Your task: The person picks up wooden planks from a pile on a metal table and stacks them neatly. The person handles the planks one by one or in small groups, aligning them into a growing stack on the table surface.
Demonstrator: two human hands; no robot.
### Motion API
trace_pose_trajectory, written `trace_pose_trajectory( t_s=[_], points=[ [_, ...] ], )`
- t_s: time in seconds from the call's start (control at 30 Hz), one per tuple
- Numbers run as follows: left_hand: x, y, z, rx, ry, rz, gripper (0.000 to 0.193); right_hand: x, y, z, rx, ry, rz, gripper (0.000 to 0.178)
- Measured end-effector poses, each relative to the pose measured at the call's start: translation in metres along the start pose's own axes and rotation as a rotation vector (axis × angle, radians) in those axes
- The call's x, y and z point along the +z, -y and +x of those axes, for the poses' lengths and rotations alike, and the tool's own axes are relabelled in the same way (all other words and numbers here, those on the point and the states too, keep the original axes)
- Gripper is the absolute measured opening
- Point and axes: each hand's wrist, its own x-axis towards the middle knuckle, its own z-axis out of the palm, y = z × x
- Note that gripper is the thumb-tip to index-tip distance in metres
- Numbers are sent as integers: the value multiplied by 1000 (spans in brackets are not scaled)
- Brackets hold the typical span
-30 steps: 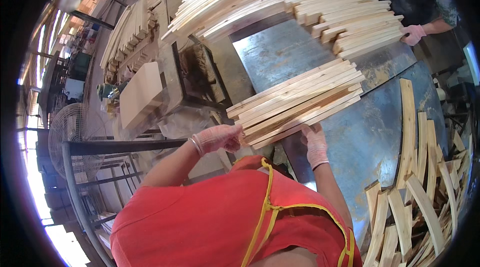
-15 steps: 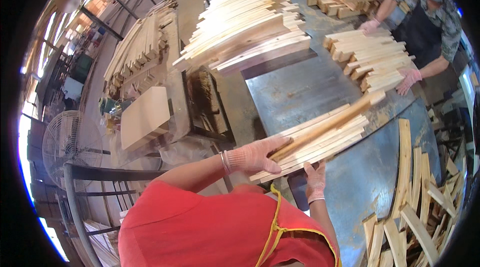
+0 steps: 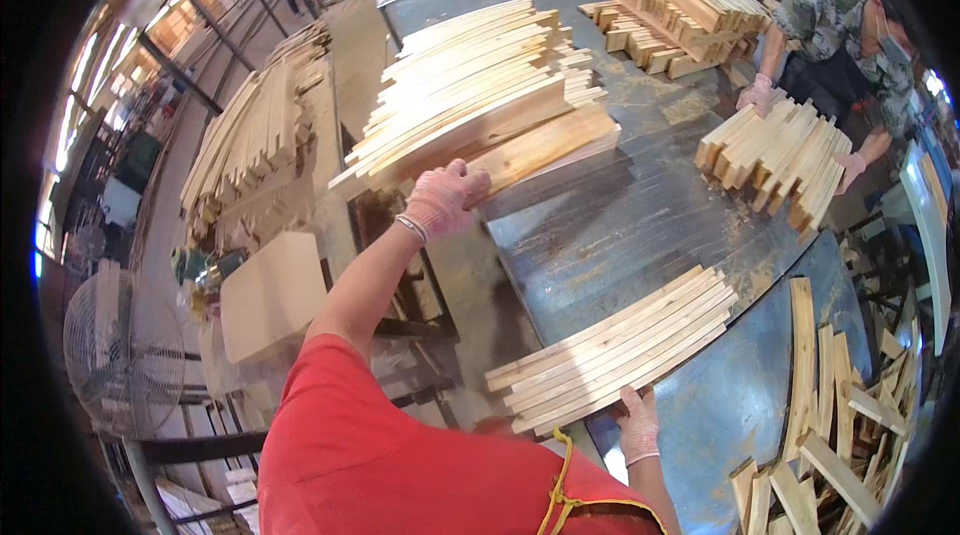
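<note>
Reaching far, left hand (image 3: 443,197) rests fingers curled on the near end of a thick board (image 3: 545,147) under the far slat stack (image 3: 475,85) | right hand (image 3: 637,425) flat against near slat row (image 3: 615,347) on metal table (image 3: 640,205) | co-worker's gloved hands on right bundle (image 3: 785,157)

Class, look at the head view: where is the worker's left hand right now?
The left hand is stretched forward, left of centre, resting on the near end of the big stack of wooden slats at the metal table's left edge.
</note>
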Motion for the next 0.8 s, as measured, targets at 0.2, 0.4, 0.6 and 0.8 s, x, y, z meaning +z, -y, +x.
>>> trace_pose_trajectory(
  t_s=[0.2,0.4,0.6,0.8],
  points=[
    [49,6,40,-149,-9,107,56,-5,-6,-1,29,46,-36,72],
    [53,-190,-25,434,-85,-459,72,-13,1,-5,30,138,0,72],
    [20,-338,-101,652,51,-514,72,-98,21,-25,-321,-145,-110,77],
    [27,-416,-155,762,268,-323,73,-424,31,-86,-460,-1358,-93,56]
  ],
)
